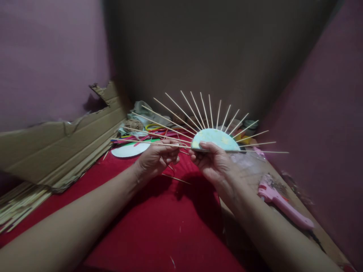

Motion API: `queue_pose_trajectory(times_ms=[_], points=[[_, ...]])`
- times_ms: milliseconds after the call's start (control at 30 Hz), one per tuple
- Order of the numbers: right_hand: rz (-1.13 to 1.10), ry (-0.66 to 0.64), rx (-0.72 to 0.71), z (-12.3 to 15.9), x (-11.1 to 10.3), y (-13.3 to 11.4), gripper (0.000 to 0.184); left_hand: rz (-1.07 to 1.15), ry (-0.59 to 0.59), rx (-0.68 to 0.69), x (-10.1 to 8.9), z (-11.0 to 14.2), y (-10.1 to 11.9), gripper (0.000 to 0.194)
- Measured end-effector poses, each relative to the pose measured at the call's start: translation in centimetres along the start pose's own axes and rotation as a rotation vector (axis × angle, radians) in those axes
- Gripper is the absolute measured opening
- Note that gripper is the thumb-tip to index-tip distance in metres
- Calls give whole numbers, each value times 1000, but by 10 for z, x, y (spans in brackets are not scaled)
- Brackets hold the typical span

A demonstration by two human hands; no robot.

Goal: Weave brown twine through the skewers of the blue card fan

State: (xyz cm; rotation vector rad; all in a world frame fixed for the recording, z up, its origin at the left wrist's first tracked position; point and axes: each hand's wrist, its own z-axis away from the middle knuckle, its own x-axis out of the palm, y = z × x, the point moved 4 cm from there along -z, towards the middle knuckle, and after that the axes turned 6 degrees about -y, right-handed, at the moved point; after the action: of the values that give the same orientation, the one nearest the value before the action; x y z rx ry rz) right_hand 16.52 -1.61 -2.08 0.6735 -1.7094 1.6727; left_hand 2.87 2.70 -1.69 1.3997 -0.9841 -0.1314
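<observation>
A light blue half-disc (217, 136) with pale yellow patches is held up over the red cloth, its curved side facing away from me. Thin wooden sticks (204, 109) fan out from its edge like rays. My right hand (212, 160) grips the straight edge, thumb on top and fingers beneath. At the left end, my left hand (161, 155) pinches the lowest stick (184, 146), which runs along the straight edge and out to the left. Whether that stick is fixed to the half-disc cannot be told.
Red cloth (159, 226) covers the surface. A white disc (129, 150), a twine ball (134, 124) and coloured strips lie behind my left hand. Cardboard (65, 151) and bundled sticks (25, 204) line the left. At right rests a pink glue gun (286, 204).
</observation>
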Motion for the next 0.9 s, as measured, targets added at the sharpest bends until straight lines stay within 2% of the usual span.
queue_pose_trajectory(times_ms=[200, 400, 733, 900], points=[[-2, -22, 4, 0, 1, 1, 14, -1, 4, -22, 0, 0, -1, 7], [-15, 16, 2, 0, 2, 1, 13, -5, -2, -12, 0, 1, -1, 7], [-3, 36, 19, 1, 1, 1, 11, -89, -73, 20, 0, -1, -1, 6], [30, 20, -8, 0, 0, -5, 13, -252, -153, -141, -21, -3, 7, 9]])
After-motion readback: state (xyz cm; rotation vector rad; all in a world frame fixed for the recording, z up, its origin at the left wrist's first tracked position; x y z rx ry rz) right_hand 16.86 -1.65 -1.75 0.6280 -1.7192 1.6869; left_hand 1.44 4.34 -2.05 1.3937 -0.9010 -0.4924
